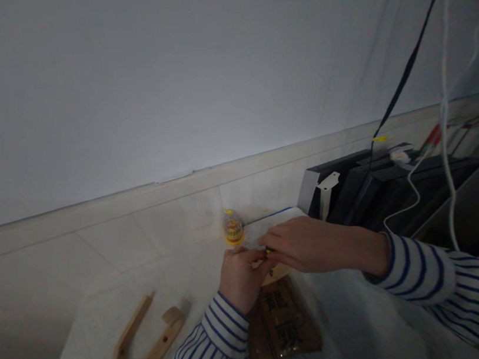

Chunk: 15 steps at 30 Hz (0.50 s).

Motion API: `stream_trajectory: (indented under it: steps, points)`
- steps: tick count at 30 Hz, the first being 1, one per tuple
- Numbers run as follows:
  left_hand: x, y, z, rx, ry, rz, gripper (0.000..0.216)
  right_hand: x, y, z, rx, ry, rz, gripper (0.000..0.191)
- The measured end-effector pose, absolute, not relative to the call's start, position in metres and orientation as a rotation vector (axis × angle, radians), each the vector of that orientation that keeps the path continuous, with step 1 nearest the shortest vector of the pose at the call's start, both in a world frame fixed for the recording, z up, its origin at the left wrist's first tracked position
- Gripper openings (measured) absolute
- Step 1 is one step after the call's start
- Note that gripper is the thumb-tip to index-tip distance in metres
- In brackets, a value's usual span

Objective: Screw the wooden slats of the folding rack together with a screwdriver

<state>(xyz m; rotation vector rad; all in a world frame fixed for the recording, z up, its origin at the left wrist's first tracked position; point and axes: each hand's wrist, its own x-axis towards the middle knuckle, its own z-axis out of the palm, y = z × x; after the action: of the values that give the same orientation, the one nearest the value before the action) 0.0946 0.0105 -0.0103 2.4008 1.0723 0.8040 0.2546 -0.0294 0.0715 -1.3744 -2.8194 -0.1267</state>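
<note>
In the head view my left hand (242, 275) and my right hand (304, 243) meet over the table, fingertips pinched together. Between them shows a small dark piece with a bit of yellow (269, 250), mostly hidden by the fingers; its kind is unclear. Just below my hands lies a flat brown packet (281, 322) with dark characters and a shiny clear cover. A small clear egg-shaped container (232, 227) with a yellow base and yellow top stands behind my left hand, apart from it.
Wooden pieces with holes (151, 358) lie at the lower left. Dark flat cases (378, 184) lean by the wall at the right, with a white bracket (327, 194) in front. A black cord (410, 63) and a white cable (447, 132) hang at the right.
</note>
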Motion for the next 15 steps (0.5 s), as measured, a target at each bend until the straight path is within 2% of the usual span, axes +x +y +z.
stream_trajectory:
  steps: [7,15]
  points:
    - [0.094,0.012,-0.011,2.383,1.046,0.766,0.012,0.254,-0.023,0.065,-1.358,-2.877,-0.129,0.007]
    - [0.092,0.014,-0.015,2.366,0.999,0.787,0.012,0.253,-0.025,0.062,-1.376,-2.849,-0.08,0.006]
